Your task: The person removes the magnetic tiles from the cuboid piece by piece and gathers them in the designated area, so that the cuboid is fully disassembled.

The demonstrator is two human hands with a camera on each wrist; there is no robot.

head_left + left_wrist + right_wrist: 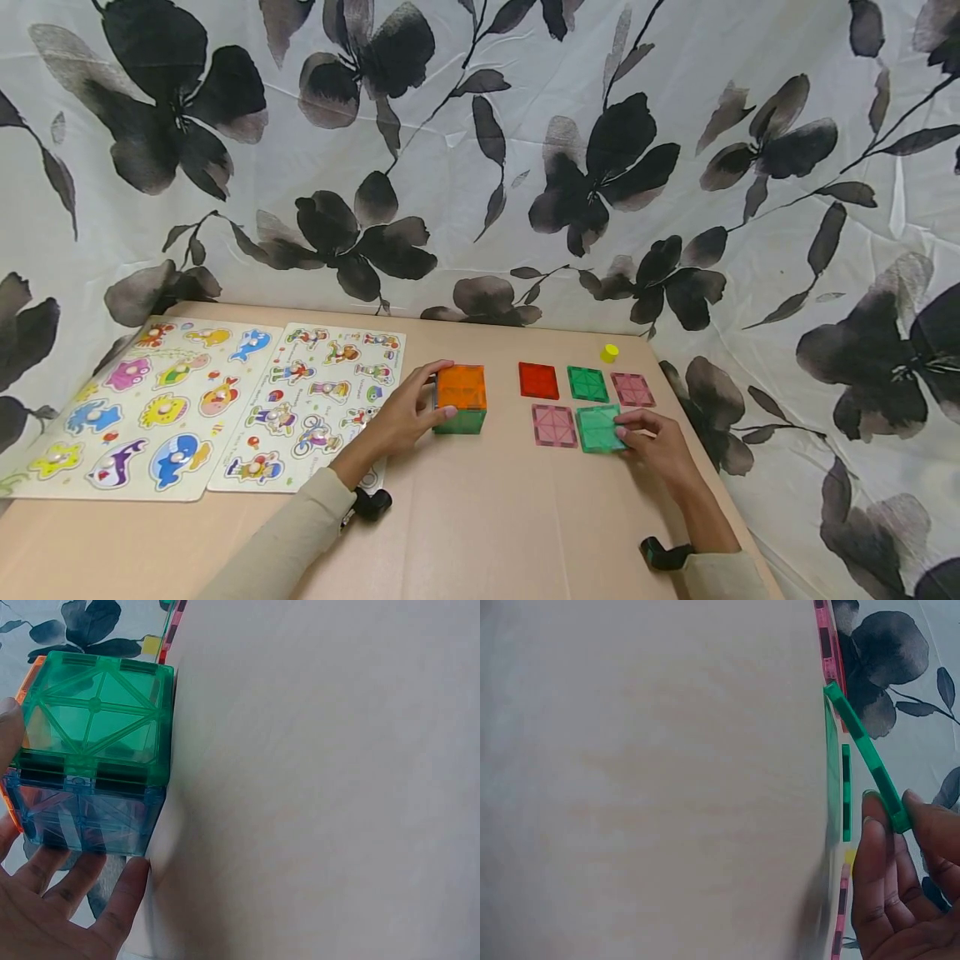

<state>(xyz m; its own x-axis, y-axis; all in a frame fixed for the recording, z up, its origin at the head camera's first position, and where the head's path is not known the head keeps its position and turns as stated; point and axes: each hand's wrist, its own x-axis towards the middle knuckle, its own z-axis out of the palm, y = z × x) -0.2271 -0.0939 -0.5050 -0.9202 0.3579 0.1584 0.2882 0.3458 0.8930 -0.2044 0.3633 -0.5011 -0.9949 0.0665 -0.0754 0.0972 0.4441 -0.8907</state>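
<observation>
A cube built of see-through magnetic tiles (461,388) stands on the table, orange on top and green on the side facing me. My left hand (396,425) grips its left side, thumb on the near face and fingers around the back. In the left wrist view, a blue face of the cube (90,817) shows beside the fingertips. Over on the right, my right hand (662,454) pinches a green square tile (597,429) by its right edge. The right wrist view shows that green tile (866,754) tilted, its pinched edge raised and the opposite edge low at the table.
Around the held tile lie a red tile (538,381), another green tile (587,384) and two pink tiles, one at the right (632,390) and one at the left (554,426). A small yellow cylinder (609,353) sits behind them. Two cartoon picture boards (142,408) cover the table's left.
</observation>
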